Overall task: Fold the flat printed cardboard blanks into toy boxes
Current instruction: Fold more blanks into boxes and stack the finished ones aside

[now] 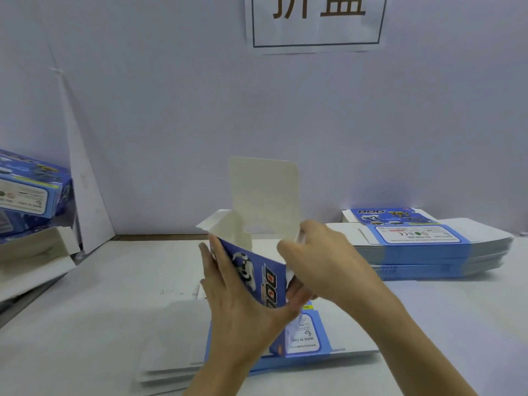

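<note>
Blue cardboard is standing up in the middle of the frame: a half-folded box (251, 270) is being held just over a pile of flat blanks (177, 338) at the bottom middle. The left hand (243, 298) is gripping the box, with its fingers lying flat along the blue left side and its thumb pressing the near side. The right hand (323, 258) is sitting on the box's right wall, fingers curling over it, and their tips are hiding behind the hand. A tall white flap (264, 192) is sticking up at the back. Finished boxes (31, 187) at the left edge and a paper sign (314, 21) at the top are being cut off. Another stack of blanks (428, 247) is lying at the right.
</note>
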`<action>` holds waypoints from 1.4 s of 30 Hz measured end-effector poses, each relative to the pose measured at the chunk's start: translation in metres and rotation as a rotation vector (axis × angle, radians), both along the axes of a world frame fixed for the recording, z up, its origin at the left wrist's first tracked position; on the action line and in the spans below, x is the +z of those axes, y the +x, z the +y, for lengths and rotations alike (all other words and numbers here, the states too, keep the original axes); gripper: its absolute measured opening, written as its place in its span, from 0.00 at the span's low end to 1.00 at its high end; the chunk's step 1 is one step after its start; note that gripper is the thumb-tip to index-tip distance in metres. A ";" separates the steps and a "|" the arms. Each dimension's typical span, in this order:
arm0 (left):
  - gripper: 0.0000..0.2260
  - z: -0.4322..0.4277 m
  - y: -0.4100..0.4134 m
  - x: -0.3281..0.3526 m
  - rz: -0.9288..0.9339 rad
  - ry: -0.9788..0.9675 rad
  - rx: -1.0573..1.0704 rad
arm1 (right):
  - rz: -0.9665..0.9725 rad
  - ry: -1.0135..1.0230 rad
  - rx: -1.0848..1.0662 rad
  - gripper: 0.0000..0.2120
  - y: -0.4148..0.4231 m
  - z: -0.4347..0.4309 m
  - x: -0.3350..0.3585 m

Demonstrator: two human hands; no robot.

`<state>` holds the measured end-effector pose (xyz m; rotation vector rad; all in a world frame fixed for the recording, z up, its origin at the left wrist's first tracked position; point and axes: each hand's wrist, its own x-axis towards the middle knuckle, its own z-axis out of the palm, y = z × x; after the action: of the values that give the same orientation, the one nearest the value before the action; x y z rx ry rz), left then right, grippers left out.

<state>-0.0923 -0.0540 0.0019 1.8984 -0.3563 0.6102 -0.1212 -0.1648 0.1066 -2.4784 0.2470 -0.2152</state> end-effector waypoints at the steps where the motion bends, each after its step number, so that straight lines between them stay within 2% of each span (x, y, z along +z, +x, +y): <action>1: 0.65 0.000 0.003 -0.002 0.014 -0.023 -0.013 | 0.013 -0.016 0.007 0.11 -0.003 0.000 0.000; 3: 0.65 0.004 0.010 -0.011 0.051 -0.033 -0.040 | 0.017 -0.116 -0.042 0.17 -0.006 -0.005 0.006; 6: 0.64 0.007 0.015 -0.015 0.030 -0.040 -0.047 | -0.195 -0.239 -0.193 0.28 -0.002 -0.019 0.026; 9: 0.62 0.001 0.016 -0.015 0.026 -0.035 -0.022 | -0.424 -0.117 -0.015 0.28 0.015 -0.023 0.049; 12: 0.59 -0.002 0.017 -0.019 0.031 -0.031 -0.004 | -0.525 -0.248 0.075 0.24 0.037 -0.022 0.054; 15: 0.58 -0.004 0.017 -0.021 0.025 -0.043 -0.008 | -0.654 -0.184 0.059 0.10 0.061 -0.033 0.050; 16: 0.58 -0.005 0.017 -0.022 0.022 -0.047 -0.012 | -0.631 -0.095 0.031 0.09 0.071 -0.041 0.046; 18: 0.58 -0.004 0.016 -0.023 0.017 -0.046 -0.019 | -0.495 0.240 -0.032 0.09 0.083 -0.056 0.033; 21: 0.59 -0.003 0.015 -0.023 0.016 -0.060 -0.043 | -0.134 0.787 -0.183 0.11 0.091 -0.070 -0.004; 24: 0.59 -0.004 0.015 -0.017 0.029 -0.066 -0.014 | 0.346 0.980 -0.132 0.15 0.088 -0.069 -0.056; 25: 0.60 -0.005 0.015 -0.017 0.023 -0.051 0.001 | 0.440 1.020 -0.068 0.16 0.086 -0.068 -0.067; 27: 0.60 -0.006 0.015 -0.016 0.016 -0.014 0.021 | 0.473 1.007 -0.006 0.14 0.084 -0.070 -0.072; 29: 0.61 -0.006 0.014 -0.017 0.033 0.012 0.016 | 0.332 0.892 -0.030 0.10 0.085 -0.071 -0.056; 31: 0.60 -0.004 0.014 -0.019 0.036 0.028 0.012 | 0.101 0.850 -0.075 0.06 0.086 -0.070 -0.030; 35: 0.59 -0.004 0.012 -0.018 0.025 0.053 0.013 | -0.330 0.630 0.095 0.03 0.079 -0.066 0.019; 39: 0.58 -0.005 0.012 -0.018 0.019 0.070 0.037 | -0.462 0.536 0.197 0.04 0.071 -0.057 0.027; 41: 0.59 -0.005 0.012 -0.020 0.031 0.082 0.031 | -0.444 0.624 0.068 0.05 0.079 -0.060 0.016; 42: 0.59 -0.005 0.013 -0.021 0.040 0.079 0.022 | -0.367 0.737 -0.019 0.06 0.083 -0.064 0.007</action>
<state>-0.0794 -0.0588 -0.0186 1.9893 -0.3384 0.5800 -0.0384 -0.2286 0.1134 -1.6727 0.1543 -0.4837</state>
